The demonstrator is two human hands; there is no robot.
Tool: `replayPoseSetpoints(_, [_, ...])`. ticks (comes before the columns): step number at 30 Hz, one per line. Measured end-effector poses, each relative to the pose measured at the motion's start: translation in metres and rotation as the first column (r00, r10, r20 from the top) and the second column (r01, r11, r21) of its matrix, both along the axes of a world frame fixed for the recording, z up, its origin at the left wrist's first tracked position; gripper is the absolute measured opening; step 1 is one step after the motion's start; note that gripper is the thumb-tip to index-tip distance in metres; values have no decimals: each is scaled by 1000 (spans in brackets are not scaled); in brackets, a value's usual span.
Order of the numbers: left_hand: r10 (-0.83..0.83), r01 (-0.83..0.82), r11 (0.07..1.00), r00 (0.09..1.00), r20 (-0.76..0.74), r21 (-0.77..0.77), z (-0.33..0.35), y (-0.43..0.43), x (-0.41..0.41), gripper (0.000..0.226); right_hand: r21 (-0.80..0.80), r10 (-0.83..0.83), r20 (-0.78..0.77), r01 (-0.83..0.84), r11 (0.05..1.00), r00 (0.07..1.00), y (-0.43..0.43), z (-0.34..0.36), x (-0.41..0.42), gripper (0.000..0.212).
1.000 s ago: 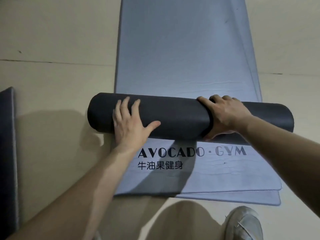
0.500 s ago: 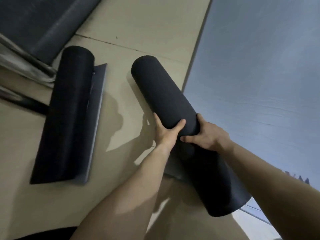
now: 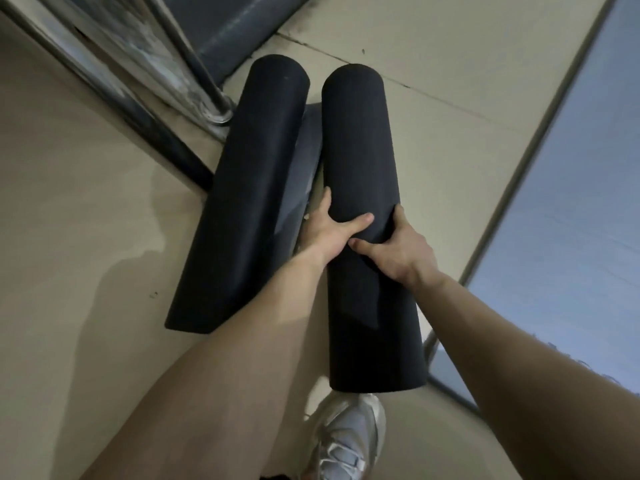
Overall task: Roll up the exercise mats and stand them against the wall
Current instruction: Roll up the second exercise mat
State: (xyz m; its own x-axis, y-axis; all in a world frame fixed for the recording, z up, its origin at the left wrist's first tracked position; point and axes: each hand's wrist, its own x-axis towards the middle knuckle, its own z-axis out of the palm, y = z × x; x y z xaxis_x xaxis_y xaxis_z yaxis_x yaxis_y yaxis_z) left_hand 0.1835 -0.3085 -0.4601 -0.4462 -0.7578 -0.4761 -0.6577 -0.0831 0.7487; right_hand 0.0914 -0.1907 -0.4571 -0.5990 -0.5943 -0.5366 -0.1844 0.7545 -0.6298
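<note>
I hold a dark rolled mat (image 3: 360,143) lengthwise in front of me, off the floor. My left hand (image 3: 329,233) grips its left side with the thumb across the top. My right hand (image 3: 398,247) grips its right side just behind. A second dark rolled mat (image 3: 249,188) lies on the beige floor directly to the left, its loose end flap showing between the two rolls. A blue-grey mat (image 3: 571,209) lies flat on the right.
A chrome post with a round foot (image 3: 214,109) and a dark slanted base strip (image 3: 145,116) stand at the upper left by the wall. A dark pad (image 3: 228,26) lies at the top. My white shoe (image 3: 346,441) is below the held roll.
I lifted the rolled mat off the flat blue-grey mat, turned left with it, and brought it alongside the other rolled mat near the chrome post. Both hands shifted to gripping its middle.
</note>
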Motion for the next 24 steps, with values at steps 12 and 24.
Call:
replayPoseSetpoints(12, [-30,121,948,954,297,-294,29,-45,42,84,-15,22,96,-20,1000,995,-58,-3,70,122])
replayPoseSetpoints(24, [-647,807,533,583,491,-255,54,157,3,46,346,34,-112,7,938,993,211,34,-9,55])
